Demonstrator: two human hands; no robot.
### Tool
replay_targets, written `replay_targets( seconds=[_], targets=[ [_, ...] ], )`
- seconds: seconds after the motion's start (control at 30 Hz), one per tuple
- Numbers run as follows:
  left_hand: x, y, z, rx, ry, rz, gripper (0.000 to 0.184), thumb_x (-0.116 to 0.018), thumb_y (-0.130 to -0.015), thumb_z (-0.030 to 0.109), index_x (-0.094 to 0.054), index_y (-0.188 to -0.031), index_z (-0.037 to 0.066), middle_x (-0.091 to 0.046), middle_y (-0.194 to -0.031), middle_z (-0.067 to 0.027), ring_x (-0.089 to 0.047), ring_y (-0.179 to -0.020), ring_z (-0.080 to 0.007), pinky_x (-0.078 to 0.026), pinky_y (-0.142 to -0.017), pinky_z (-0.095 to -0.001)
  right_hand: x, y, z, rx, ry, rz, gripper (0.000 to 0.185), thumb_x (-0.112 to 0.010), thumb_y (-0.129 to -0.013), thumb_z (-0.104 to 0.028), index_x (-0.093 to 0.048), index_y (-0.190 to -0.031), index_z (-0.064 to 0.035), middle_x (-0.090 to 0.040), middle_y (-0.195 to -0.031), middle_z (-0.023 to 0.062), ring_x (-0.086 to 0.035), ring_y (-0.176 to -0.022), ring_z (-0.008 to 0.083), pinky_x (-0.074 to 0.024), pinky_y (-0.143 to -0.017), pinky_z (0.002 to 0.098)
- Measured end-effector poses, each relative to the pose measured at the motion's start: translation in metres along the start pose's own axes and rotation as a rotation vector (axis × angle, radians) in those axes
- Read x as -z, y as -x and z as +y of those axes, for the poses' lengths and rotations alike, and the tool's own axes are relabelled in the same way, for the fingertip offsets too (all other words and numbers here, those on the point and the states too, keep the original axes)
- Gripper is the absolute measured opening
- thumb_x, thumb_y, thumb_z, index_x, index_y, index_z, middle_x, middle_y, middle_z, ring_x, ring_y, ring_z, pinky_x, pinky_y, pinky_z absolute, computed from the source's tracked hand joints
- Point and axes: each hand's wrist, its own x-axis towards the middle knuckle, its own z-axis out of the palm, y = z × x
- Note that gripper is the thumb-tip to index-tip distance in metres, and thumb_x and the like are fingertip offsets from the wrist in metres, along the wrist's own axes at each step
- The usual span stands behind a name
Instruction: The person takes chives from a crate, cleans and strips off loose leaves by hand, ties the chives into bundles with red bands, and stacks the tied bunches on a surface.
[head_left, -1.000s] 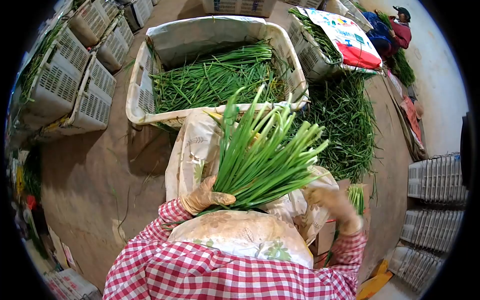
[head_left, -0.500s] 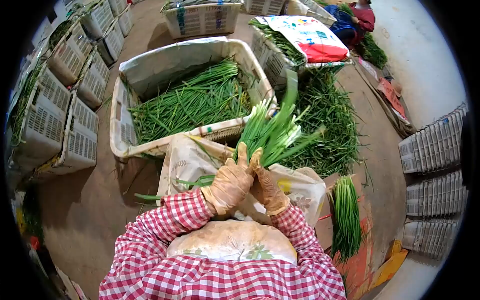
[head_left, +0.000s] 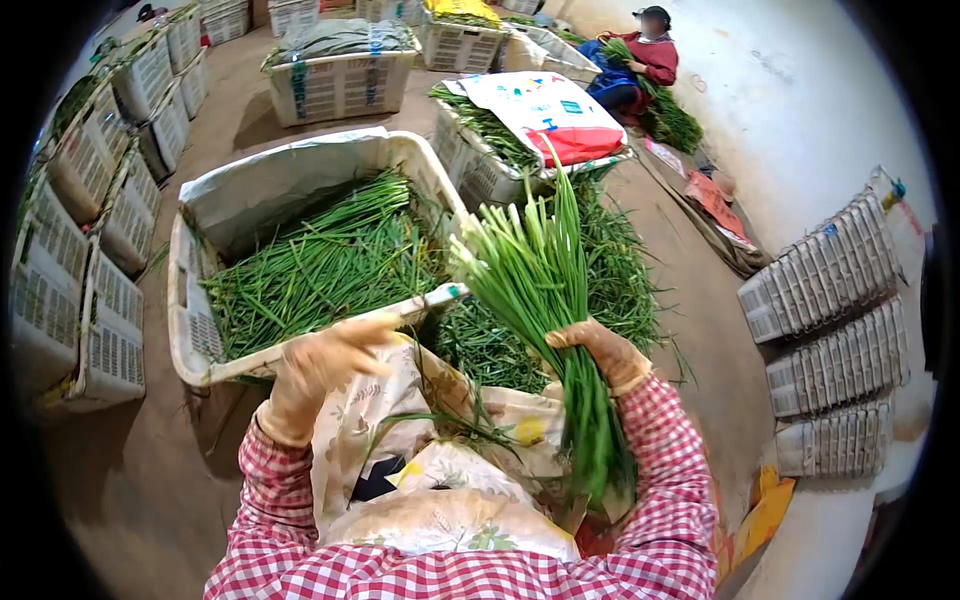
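My right hand (head_left: 608, 352), in a tan glove, is closed around a bunch of chives (head_left: 535, 275). The pale stem ends fan out up and to the left, while the green leaves hang down past the hand over my lap. My left hand (head_left: 325, 372), gloved too and smeared by motion, holds nothing; its fingers are stretched out near the front rim of a white plastic crate (head_left: 285, 362). Cut chives (head_left: 330, 260) lie inside that crate. A few loose leaves (head_left: 465, 425) rest on the floral apron (head_left: 380, 400) across my lap.
A heap of loose greens (head_left: 625, 255) lies on the floor ahead. Behind it a filled crate is topped by a white and red sack (head_left: 540, 105). More crates (head_left: 125, 310) line the left; stacked crates (head_left: 830, 270) stand right. Another person (head_left: 650, 60) sits at the back, holding greens.
My hands have parted: the left moved left, off the bunch, and the right moved right with it. The bunch lying at my right side is out of sight. The view has shifted.
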Motion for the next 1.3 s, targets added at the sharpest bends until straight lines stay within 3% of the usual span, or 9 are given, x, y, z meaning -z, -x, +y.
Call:
replay_targets(
  seconds=[0.13,0.2,0.33,0.6,0.87,1.0,1.07,1.13,1.3],
  targets=[
    [-0.023,-0.036,-0.059,0.333,-0.028,-0.044,0.05,-0.059,-0.088,0.038,-0.057,-0.121,0.0,-0.058,-0.119,-0.0176,-0.059,-0.105,-0.0188,-0.047,-0.091,-0.0334,-0.012,0.029,0.021,0.056,0.044,0.032,0.049,-0.075,-0.07,-0.011,-0.059,-0.115,-0.0013,-0.065,-0.104,0.0084,-0.061,-0.094,0.0165,-0.0477,-0.085,0.0264],
    [-0.061,-0.048,-0.088,0.173,0.698,-0.271,0.089,-0.057,-0.082,0.059,-0.018,-0.146,0.01,-0.047,-0.135,-0.0133,-0.048,-0.121,-0.0266,-0.037,-0.103,-0.0415,-0.03,0.04,0.04,0.032,-0.015,0.048,0.051,-0.075,-0.071,-0.008,-0.058,-0.119,-0.0011,-0.065,-0.107,0.0076,-0.061,-0.094,0.0172,-0.0473,-0.086,0.0266],
    [-0.088,-0.085,-0.112,0.169,1.17,-0.12,0.064,-0.058,-0.084,0.055,-0.049,-0.129,0.01,-0.059,-0.119,-0.0097,-0.059,-0.105,-0.021,-0.051,-0.088,-0.0404,-0.071,0.031,0.086,0.156,-0.007,0.114,0.051,-0.075,-0.075,-0.015,-0.056,-0.12,-0.0002,-0.065,-0.107,0.0071,-0.061,-0.095,0.0162,-0.0472,-0.086,0.028],
    [-0.101,-0.12,-0.107,0.108,1.243,-0.209,0.097,-0.043,-0.075,0.078,-0.027,-0.144,0.011,-0.038,-0.14,-0.0189,-0.048,-0.121,-0.0338,-0.041,-0.102,-0.0465,-0.064,0.025,0.11,0.373,0.051,0.612,0.077,-0.07,-0.082,-0.039,-0.035,-0.138,-0.0001,-0.054,-0.124,0.0089,-0.05,-0.114,0.0176,-0.0385,-0.1,0.0323],
    [-0.097,-0.138,-0.131,0.103,1.317,-0.266,0.095,-0.049,-0.075,0.073,-0.025,-0.145,0.013,-0.03,-0.143,-0.0253,-0.039,-0.126,-0.0415,-0.04,-0.1,-0.0533,-0.025,0.029,0.132,0.226,0.233,0.749,0.03,-0.057,-0.092,-0.018,-0.058,-0.116,-0.0001,-0.062,-0.112,0.0084,-0.058,-0.096,0.0132,-0.046,-0.082,0.0262],
    [-0.097,-0.144,-0.136,0.119,1.485,-0.494,0.087,-0.053,-0.081,0.063,-0.022,-0.146,0.013,-0.033,-0.138,-0.0313,-0.049,-0.115,-0.0455,-0.051,-0.086,-0.0523,0.005,0.039,0.127,0.633,1.94,0.3,0.023,-0.054,-0.092,-0.014,-0.061,-0.112,-0.0016,-0.066,-0.1,0.0157,-0.064,-0.088,0.024,-0.0504,-0.08,0.034],
    [-0.1,-0.144,-0.145,0.069,1.459,-0.447,0.086,-0.05,-0.083,0.062,-0.02,-0.146,0.012,-0.037,-0.133,-0.0345,-0.055,-0.109,-0.0411,-0.054,-0.081,-0.0472,-0.025,0.04,0.073,-0.104,0.89,0.805,0.027,-0.061,-0.089,-0.017,-0.062,-0.112,-0.0036,-0.066,-0.1,0.0128,-0.064,-0.085,0.0199,-0.0521,-0.073,0.0331],
    [-0.096,-0.145,-0.141,0.03,1.327,-0.395,0.086,-0.045,-0.084,0.064,-0.019,-0.146,0.01,-0.042,-0.13,-0.0342,-0.056,-0.11,-0.0367,-0.053,-0.084,-0.0463,-0.049,0.044,0.035,0.411,0.596,0.898,0.033,-0.069,-0.082,-0.022,-0.063,-0.11,-0.0058,-0.066,-0.095,0.0105,-0.063,-0.076,0.0166,-0.0518,-0.066,0.0324],
    [-0.103,-0.141,-0.14,0.0,1.339,-0.297,0.084,-0.05,-0.084,0.06,-0.02,-0.146,0.011,-0.044,-0.13,-0.0304,-0.054,-0.113,-0.0348,-0.044,-0.097,-0.0492,-0.084,-0.006,0.025,0.558,1.614,0.598,0.019,-0.072,-0.076,-0.02,-0.066,-0.089,-0.0085,-0.055,-0.063,0.0002,-0.058,-0.063,0.0189,-0.0444,-0.059,0.0355]
  ],
)
